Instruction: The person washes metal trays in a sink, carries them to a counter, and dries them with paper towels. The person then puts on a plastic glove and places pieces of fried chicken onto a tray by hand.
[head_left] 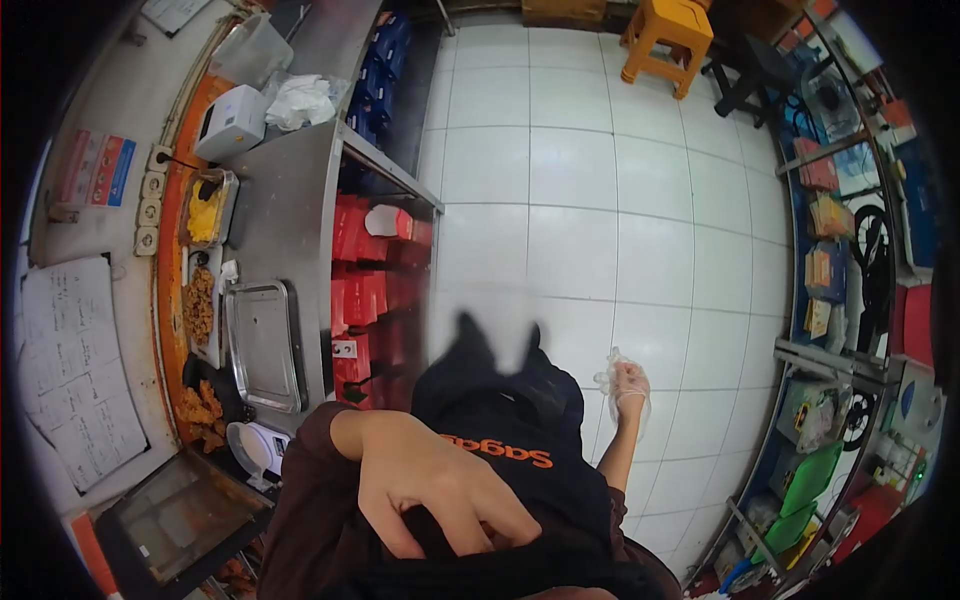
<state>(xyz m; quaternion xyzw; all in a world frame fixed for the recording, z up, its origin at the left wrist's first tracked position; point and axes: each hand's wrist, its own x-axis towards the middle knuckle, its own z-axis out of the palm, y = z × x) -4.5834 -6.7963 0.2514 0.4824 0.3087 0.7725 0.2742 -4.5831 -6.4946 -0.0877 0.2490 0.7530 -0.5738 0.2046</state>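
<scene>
My left hand [430,485], bare below a brown sleeve, is bent in front of my chest. Its fingers curl against dark cloth, and the fingertips are partly hidden. A dark apron [510,440] with orange lettering covers my front. My right hand [630,385] hangs low at my side over the floor, its fingers drawn together. A thin clear plastic glove [613,372] is around that hand, with loose crumpled plastic sticking out past the fingers. Whether anything else is inside that grip cannot be made out.
On the left, a steel counter [290,205] bears a metal tray [265,345], a container of yellow food [208,212], fried pieces [200,305] and a scale [262,447]. Red packages [360,300] fill the shelf beneath. Ahead stands a yellow stool [672,42]; loaded shelves [800,345] line the right.
</scene>
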